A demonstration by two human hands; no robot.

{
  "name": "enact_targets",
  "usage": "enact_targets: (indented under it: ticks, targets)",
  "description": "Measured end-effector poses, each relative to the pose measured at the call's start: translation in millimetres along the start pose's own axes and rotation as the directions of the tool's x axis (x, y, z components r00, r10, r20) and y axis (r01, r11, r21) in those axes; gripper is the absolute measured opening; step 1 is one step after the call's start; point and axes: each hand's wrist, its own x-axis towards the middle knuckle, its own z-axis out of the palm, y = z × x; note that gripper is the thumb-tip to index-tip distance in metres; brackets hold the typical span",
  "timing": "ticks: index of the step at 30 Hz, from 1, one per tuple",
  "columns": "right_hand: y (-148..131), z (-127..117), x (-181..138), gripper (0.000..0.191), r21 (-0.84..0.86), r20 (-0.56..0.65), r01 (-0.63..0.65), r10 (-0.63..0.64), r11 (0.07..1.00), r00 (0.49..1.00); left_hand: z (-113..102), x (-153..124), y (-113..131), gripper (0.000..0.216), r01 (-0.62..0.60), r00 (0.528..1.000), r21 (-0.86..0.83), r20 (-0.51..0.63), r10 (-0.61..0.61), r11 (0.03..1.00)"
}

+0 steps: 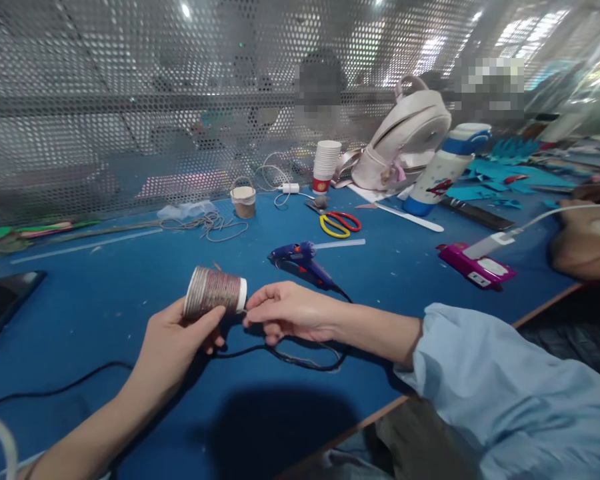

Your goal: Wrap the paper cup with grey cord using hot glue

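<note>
One cup, wrapped in cord over most of its side, lies sideways in my left hand, its bare white end facing my right hand. The left hand is partly closed around it, thumb along the near side and fingers curled underneath; I cannot tell whether the cup touches the worktop. The right hand's fingertips are nearly together beside the white end, pinching what looks like a thin strand, too small for me to be sure. To lay that strand well, I'd judge, the left hand should grip firmly without denting the wall, turning the cup in small steps, while the right holds light, even tension and sets each turn snugly against the last. The black cable loops on the near side of the right hand, so I'd watch for it snagging the strand. Just beyond that hand lies the glue gun, nozzle pointing left; knuckles should stay clear in case it is hot. The scissors lie farther beyond.
</note>
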Motion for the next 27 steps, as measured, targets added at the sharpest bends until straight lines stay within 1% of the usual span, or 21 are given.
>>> enact_targets:
  ticks: [1, 2, 3, 4, 5, 6, 8, 10, 11, 12, 14, 17, 22, 24, 27]
  targets:
    - [-1.5, 0.0, -2.3, 0.014, -0.080, -0.023, 0.021, -0.023, 0.997, 0.999, 0.3, 0.3, 0.4, 0.027, 0.002, 1.000, 0.006, 0.003, -0.002, 1.000]
    - [-2.8, 0.0, -4.6, 0.012, -0.187, -0.053, 0.066, -0.077, 0.980, 0.996, 0.7, 0.6, 0.7, 0.026, 0.004, 1.000, 0.012, 0.007, -0.004, 1.000]
    - [-3.8, -0.2, -6.5, 0.011, -0.313, -0.080, 0.127, -0.160, 0.941, 0.984, 1.1, 0.7, 0.8, 0.025, 0.007, 1.000, 0.017, 0.012, -0.007, 1.000]
    - [-4.3, -0.4, -8.1, 0.009, -0.443, -0.092, 0.197, -0.262, 0.875, 0.961, 1.5, 0.7, 0.7, 0.025, 0.011, 1.000, 0.019, 0.018, -0.012, 1.000]
    - [-4.3, -0.8, -9.3, 0.009, -0.564, -0.079, 0.264, -0.369, 0.783, 0.926, 1.9, 0.4, 0.5, 0.025, 0.017, 1.000, 0.019, 0.025, -0.018, 1.000]
    - [-3.9, -1.3, -10.1, 0.010, -0.665, -0.041, 0.324, -0.465, 0.673, 0.884, 2.3, 0.0, 0.2, 0.026, 0.023, 0.999, 0.017, 0.033, -0.023, 1.000]
    - [-2.0, -3.1, -11.1, 0.012, -0.798, 0.066, 0.407, -0.605, 0.445, 0.793, 3.1, -1.1, -0.1, 0.026, 0.028, 0.998, 0.006, 0.051, -0.029, 1.000]
    - [0.3, -5.5, -11.3, 0.012, -0.859, 0.185, 0.455, -0.685, 0.235, 0.705, 4.0, -2.2, 0.4, 0.026, 0.033, 0.997, -0.002, 0.063, -0.032, 0.999]
    - [1.5, -6.8, -11.3, 0.012, -0.872, 0.237, 0.467, -0.708, 0.147, 0.665, 4.5, -2.6, 1.0, 0.026, 0.036, 0.997, -0.005, 0.066, -0.036, 0.999]
    - [2.4, -8.0, -11.1, 0.012, -0.877, 0.280, 0.474, -0.725, 0.073, 0.630, 5.0, -2.9, 1.6, 0.025, 0.042, 0.997, -0.005, 0.070, -0.041, 0.999]
    - [3.9, -10.0, -10.6, 0.013, -0.875, 0.345, 0.484, -0.741, -0.030, 0.576, 5.9, -3.1, 2.7, 0.025, 0.055, 0.995, -0.001, 0.083, -0.055, 0.998]
    - [4.6, -11.9, -9.5, 0.015, -0.866, 0.391, 0.488, -0.752, -0.106, 0.531, 6.8, -3.3, 3.1, 0.027, 0.073, 0.992, -0.002, 0.105, -0.072, 0.997]
    - [4.4, -13.4, -9.0, 0.017, -0.857, 0.429, 0.484, -0.762, -0.174, 0.486, 8.4, -4.6, 1.5, 0.030, 0.139, 0.981, -0.038, 0.143, -0.132, 0.990]
    - [4.3, -14.0, -9.3, 0.018, -0.857, 0.435, 0.480, -0.761, -0.187, 0.481, 9.4, -5.0, 1.2, 0.031, 0.163, 0.976, -0.052, 0.151, -0.154, 0.985]
    - [3.9, -14.9, -10.2, 0.019, -0.862, 0.430, 0.471, -0.760, -0.187, 0.486, 10.5, -5.2, 1.5, 0.031, 0.187, 0.972, -0.077, 0.161, -0.173, 0.979]
